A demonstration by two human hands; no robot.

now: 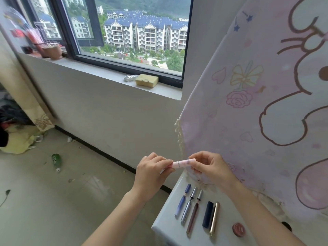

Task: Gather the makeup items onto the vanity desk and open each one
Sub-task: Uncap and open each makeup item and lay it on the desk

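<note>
Pink patterned makeup tube (182,163) is pinched at opposite ends by left hand (152,172) and right hand (211,167), fingers closed, likely to pull its cap apart above the white vanity desk (165,222).

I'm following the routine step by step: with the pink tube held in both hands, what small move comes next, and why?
Probably pull the two ends apart to uncap it. The left hand and right hand each pinch an end of the pink tube, which looks closed, while three pens on the vanity desk already lie uncapped.
</note>
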